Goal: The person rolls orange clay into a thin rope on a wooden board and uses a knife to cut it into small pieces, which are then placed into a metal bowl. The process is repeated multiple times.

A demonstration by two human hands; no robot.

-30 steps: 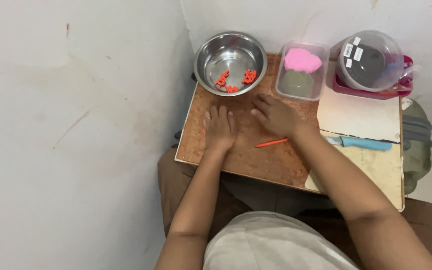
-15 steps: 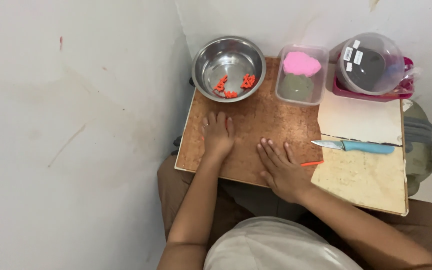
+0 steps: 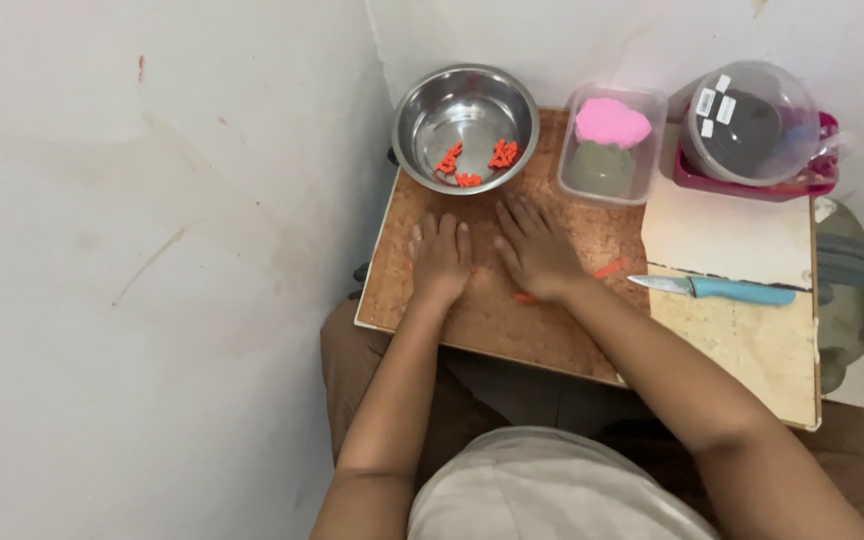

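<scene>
My left hand lies flat, palm down, on the brown speckled board with fingers together. My right hand lies flat beside it, palm down, over a thin orange strip of clay that sticks out on both sides of the wrist. Whether it presses the strip I cannot tell. Beyond the hands stands a steel bowl with several small orange pieces inside.
A clear tub holds pink and grey-green clay. A blue-handled knife lies on a pale board. A lidded round container sits in a pink tray. A white wall is on the left; a bag sits at right.
My right hand went back toward me along the board, then came forward again to lie beside my left hand over the orange strip. The left hand stayed put.
</scene>
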